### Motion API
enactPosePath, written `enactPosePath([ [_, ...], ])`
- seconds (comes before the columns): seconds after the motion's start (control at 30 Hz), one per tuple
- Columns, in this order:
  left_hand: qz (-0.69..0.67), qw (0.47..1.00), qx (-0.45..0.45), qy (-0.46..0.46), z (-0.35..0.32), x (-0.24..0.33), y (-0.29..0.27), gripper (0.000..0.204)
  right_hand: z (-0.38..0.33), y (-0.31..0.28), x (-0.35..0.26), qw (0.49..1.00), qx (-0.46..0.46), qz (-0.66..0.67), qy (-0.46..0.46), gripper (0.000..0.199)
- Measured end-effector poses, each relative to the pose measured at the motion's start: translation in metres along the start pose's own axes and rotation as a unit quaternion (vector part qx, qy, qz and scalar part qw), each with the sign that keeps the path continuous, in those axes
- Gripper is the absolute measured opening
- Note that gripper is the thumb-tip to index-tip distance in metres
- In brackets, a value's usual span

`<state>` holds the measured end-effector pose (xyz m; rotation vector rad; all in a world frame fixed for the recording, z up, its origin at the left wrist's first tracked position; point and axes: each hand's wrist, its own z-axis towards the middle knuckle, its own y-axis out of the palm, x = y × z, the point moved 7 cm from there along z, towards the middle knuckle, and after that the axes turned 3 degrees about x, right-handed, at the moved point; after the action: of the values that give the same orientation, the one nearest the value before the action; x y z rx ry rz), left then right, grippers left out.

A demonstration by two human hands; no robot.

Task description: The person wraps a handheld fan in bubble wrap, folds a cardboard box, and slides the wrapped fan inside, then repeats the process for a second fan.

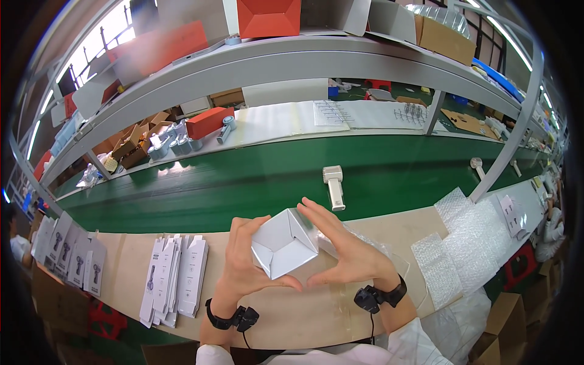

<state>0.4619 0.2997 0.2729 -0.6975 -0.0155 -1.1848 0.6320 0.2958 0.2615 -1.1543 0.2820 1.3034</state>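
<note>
A small white cardboard box (285,243) is held up between my two hands above the tan worktop. Its end faces me, with folded flaps meeting unevenly. My left hand (243,258) curves round the box's left side, with the thumb below it. Along the upper right edge lie the fingers of my right hand (347,249), its thumb pointing in toward the left one. Behind the right hand, clear plastic wrap (371,243) partly shows. To the left of my hands lie several flat white printed cartons (173,277) in a pile.
A green conveyor belt (255,176) runs across beyond the worktop (274,319), carrying a white handheld device (334,187). Bubble wrap sheets (456,255) lie at right; printed boxes (70,255) stand at far left. A grey shelf (340,58) spans overhead, with an orange-red box (269,18) on it.
</note>
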Motion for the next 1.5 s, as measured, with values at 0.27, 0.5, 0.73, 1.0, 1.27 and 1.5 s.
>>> enactPosePath([
  [0.27, -0.130, 0.990, 0.028, 0.044, -0.002, 0.003, -0.003, 0.083, 0.003, -0.005, 0.022, 0.999, 0.011, 0.035, 0.007, 0.089],
  [0.5, -0.046, 0.995, -0.089, 0.001, -0.002, 0.007, -0.001, 0.055, 0.004, -0.004, 0.024, 1.000, 0.008, 0.022, 0.005, 0.087],
  [0.73, -0.066, 0.994, -0.081, 0.006, -0.004, 0.010, -0.001, 0.072, 0.004, -0.003, 0.023, 0.999, 0.005, 0.034, 0.011, 0.085],
  [1.0, -0.042, 0.997, -0.071, 0.002, 0.000, 0.025, -0.005, 0.092, 0.003, -0.003, 0.020, 0.999, -0.010, 0.040, 0.015, 0.085],
  [1.27, -0.051, 0.990, -0.057, -0.115, -0.002, 0.023, -0.027, 0.088, 0.003, -0.008, 0.002, 0.999, 0.017, 0.045, -0.017, 0.088],
  [1.5, -0.099, 0.968, -0.085, -0.215, -0.005, 0.003, -0.021, 0.083, 0.001, -0.004, -0.008, 0.997, -0.016, -0.080, 0.000, 0.088],
])
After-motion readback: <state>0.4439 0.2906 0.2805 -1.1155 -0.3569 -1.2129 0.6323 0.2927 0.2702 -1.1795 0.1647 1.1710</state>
